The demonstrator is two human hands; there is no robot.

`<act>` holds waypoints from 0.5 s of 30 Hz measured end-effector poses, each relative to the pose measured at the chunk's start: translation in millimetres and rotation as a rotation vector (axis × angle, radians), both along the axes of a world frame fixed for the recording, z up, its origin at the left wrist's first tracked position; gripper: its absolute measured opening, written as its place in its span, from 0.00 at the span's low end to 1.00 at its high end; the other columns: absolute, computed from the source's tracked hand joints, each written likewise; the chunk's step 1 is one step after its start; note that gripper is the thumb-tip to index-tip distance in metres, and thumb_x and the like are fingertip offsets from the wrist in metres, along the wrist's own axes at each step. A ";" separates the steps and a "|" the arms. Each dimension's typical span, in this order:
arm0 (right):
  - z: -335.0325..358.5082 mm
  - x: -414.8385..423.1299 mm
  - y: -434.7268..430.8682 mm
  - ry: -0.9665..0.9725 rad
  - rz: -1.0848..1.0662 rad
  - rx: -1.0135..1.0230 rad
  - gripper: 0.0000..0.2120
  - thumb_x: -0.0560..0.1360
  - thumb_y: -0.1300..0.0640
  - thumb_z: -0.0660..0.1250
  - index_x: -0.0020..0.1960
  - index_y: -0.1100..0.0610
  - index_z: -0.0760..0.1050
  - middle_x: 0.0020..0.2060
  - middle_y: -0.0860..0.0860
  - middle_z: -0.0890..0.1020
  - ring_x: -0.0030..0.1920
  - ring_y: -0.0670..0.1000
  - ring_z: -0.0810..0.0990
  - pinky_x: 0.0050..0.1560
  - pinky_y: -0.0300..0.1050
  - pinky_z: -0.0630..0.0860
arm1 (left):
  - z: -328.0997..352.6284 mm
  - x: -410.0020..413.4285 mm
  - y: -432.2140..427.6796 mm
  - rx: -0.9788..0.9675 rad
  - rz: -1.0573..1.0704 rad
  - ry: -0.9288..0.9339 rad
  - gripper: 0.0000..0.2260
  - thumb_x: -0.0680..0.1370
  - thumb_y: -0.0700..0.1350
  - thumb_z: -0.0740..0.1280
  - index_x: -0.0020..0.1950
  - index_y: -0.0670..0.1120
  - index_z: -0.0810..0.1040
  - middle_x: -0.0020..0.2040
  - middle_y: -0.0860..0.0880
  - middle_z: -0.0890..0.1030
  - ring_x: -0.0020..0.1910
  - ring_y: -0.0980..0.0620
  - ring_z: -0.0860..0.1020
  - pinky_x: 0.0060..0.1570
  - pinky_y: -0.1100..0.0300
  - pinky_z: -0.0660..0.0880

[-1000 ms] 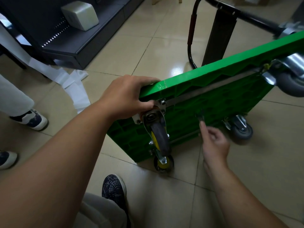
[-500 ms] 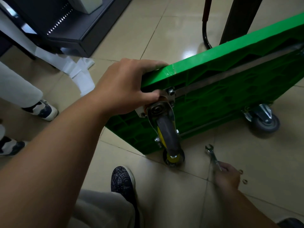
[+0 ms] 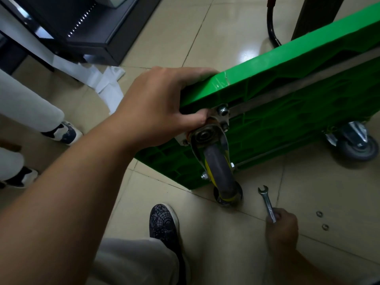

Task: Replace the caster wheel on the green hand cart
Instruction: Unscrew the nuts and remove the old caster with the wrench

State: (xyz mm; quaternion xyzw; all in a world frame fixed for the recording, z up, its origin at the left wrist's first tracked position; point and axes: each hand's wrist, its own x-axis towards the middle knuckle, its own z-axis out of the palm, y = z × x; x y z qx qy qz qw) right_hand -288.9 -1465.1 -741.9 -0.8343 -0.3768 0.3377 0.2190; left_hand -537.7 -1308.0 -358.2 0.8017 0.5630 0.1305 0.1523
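Your left hand [image 3: 162, 105] grips the green cart [image 3: 287, 79] just above the gray, yellow-sided wheel [image 3: 221, 171]; your right hand [image 3: 282, 229] holds a wrench [image 3: 268, 204].

Your right hand [image 3: 282, 229]: dropped from the green plastic cart deck [image 3: 287, 112] to the beige tiled floor [image 3: 329, 192].
Silver open-end wrench [image 3: 266, 202]: came down with it.

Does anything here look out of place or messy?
Yes. The green cart stands tipped on its edge, held by the left hand. Two small metal rings lie loose on the floor tiles beside the right hand, which holds a wrench. Crumpled white paper trails by the black cabinet.
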 end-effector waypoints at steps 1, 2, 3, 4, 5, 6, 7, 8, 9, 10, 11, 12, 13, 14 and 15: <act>-1.1 0.3 -1.2 -0.022 0.028 -0.014 0.09 0.73 0.67 0.70 0.52 0.61 0.82 0.43 0.61 0.80 0.41 0.61 0.80 0.45 0.56 0.81 | 0.0 0.0 -0.1 0.002 -0.001 -0.001 0.27 0.74 0.52 0.70 0.73 0.54 0.76 0.60 0.54 0.85 0.57 0.54 0.83 0.57 0.49 0.80; -1.4 0.4 -1.6 -0.035 0.038 -0.038 0.08 0.72 0.66 0.71 0.51 0.60 0.82 0.43 0.60 0.80 0.42 0.62 0.80 0.46 0.57 0.80 | -0.1 0.3 -0.3 0.002 -0.003 -0.002 0.26 0.74 0.52 0.70 0.73 0.54 0.76 0.60 0.54 0.85 0.57 0.54 0.83 0.57 0.49 0.80; -0.4 0.3 -1.3 -0.047 0.043 -0.065 0.07 0.72 0.64 0.71 0.50 0.59 0.82 0.43 0.60 0.80 0.42 0.62 0.80 0.46 0.56 0.80 | -0.3 0.5 -0.5 0.001 -0.004 -0.004 0.26 0.74 0.52 0.70 0.73 0.55 0.76 0.59 0.54 0.85 0.57 0.55 0.83 0.57 0.49 0.80; 0.4 0.0 -0.8 -0.064 0.050 -0.088 0.06 0.73 0.63 0.71 0.49 0.57 0.81 0.43 0.60 0.80 0.42 0.63 0.80 0.46 0.56 0.79 | -0.5 0.6 -0.4 -0.001 -0.005 -0.007 0.26 0.74 0.52 0.71 0.73 0.55 0.76 0.59 0.54 0.85 0.57 0.55 0.83 0.57 0.49 0.80; 0.8 0.1 0.1 -0.086 0.059 -0.105 0.04 0.73 0.62 0.71 0.48 0.57 0.81 0.42 0.59 0.80 0.42 0.63 0.80 0.45 0.55 0.79 | -0.9 0.4 -0.2 -0.005 -0.005 -0.009 0.26 0.74 0.52 0.71 0.73 0.55 0.76 0.60 0.54 0.85 0.57 0.55 0.83 0.57 0.49 0.80; 1.4 0.2 1.4 -0.105 0.062 -0.115 0.04 0.73 0.61 0.71 0.48 0.57 0.80 0.42 0.59 0.80 0.42 0.63 0.80 0.44 0.55 0.79 | -1.1 0.2 -0.3 -0.007 -0.004 -0.009 0.26 0.74 0.52 0.71 0.74 0.55 0.76 0.60 0.54 0.85 0.57 0.54 0.83 0.57 0.49 0.80; 2.0 0.9 2.9 -0.118 0.062 -0.125 0.03 0.73 0.60 0.70 0.47 0.57 0.79 0.42 0.59 0.79 0.43 0.63 0.80 0.44 0.55 0.79 | -1.1 0.1 -0.2 -0.005 -0.001 -0.008 0.27 0.74 0.52 0.71 0.74 0.55 0.76 0.60 0.55 0.85 0.57 0.54 0.83 0.57 0.49 0.80; 2.7 1.3 4.5 -0.128 0.062 -0.140 0.03 0.73 0.60 0.70 0.47 0.57 0.79 0.43 0.58 0.79 0.44 0.63 0.80 0.44 0.54 0.79 | -1.1 0.0 -0.1 0.000 0.001 -0.007 0.27 0.74 0.52 0.71 0.74 0.55 0.76 0.60 0.55 0.85 0.57 0.54 0.83 0.57 0.49 0.80; 3.0 1.6 5.8 -0.138 0.060 -0.160 0.03 0.74 0.59 0.70 0.47 0.57 0.78 0.43 0.58 0.79 0.44 0.63 0.80 0.45 0.54 0.78 | -1.3 0.0 -0.1 0.005 0.002 -0.005 0.27 0.74 0.52 0.71 0.74 0.55 0.76 0.60 0.54 0.85 0.57 0.54 0.83 0.57 0.49 0.79; 3.4 1.6 6.9 -0.152 0.056 -0.181 0.03 0.74 0.59 0.70 0.47 0.56 0.78 0.43 0.58 0.79 0.45 0.63 0.80 0.45 0.53 0.78 | -1.6 0.0 0.0 0.008 0.002 -0.003 0.27 0.74 0.52 0.71 0.74 0.55 0.76 0.61 0.54 0.85 0.58 0.54 0.83 0.57 0.48 0.79; 3.3 1.9 7.8 -0.165 0.054 -0.198 0.03 0.73 0.59 0.70 0.46 0.56 0.78 0.43 0.58 0.80 0.46 0.63 0.80 0.45 0.53 0.78 | -2.0 0.1 0.0 0.008 0.002 -0.003 0.27 0.74 0.52 0.71 0.74 0.55 0.76 0.61 0.54 0.84 0.58 0.53 0.83 0.57 0.48 0.79; 2.9 2.3 8.1 -0.174 0.056 -0.203 0.02 0.73 0.60 0.70 0.46 0.56 0.78 0.42 0.58 0.80 0.46 0.63 0.81 0.45 0.53 0.78 | -2.2 0.1 0.0 0.006 0.002 -0.005 0.27 0.74 0.52 0.71 0.74 0.55 0.76 0.61 0.54 0.84 0.58 0.53 0.83 0.58 0.48 0.79; 1.4 3.0 7.9 -0.171 0.060 -0.197 0.03 0.72 0.61 0.71 0.45 0.56 0.79 0.42 0.58 0.80 0.46 0.64 0.81 0.44 0.53 0.78 | -2.5 0.0 0.1 0.002 0.002 -0.009 0.27 0.74 0.52 0.72 0.74 0.55 0.76 0.61 0.55 0.84 0.58 0.53 0.83 0.58 0.48 0.79; -0.2 4.3 8.2 -0.152 0.062 -0.185 0.03 0.72 0.62 0.71 0.45 0.57 0.79 0.41 0.59 0.81 0.46 0.64 0.81 0.44 0.54 0.78 | -2.7 -0.3 0.3 -0.002 0.002 -0.014 0.27 0.74 0.52 0.72 0.74 0.55 0.76 0.61 0.55 0.84 0.58 0.53 0.83 0.58 0.48 0.79; -1.9 5.9 9.1 -0.121 0.062 -0.178 0.03 0.71 0.64 0.72 0.44 0.58 0.80 0.41 0.60 0.82 0.45 0.64 0.81 0.44 0.54 0.79 | -2.8 -0.5 0.4 -0.006 0.002 -0.018 0.27 0.74 0.51 0.72 0.74 0.55 0.76 0.61 0.55 0.84 0.58 0.53 0.83 0.58 0.48 0.79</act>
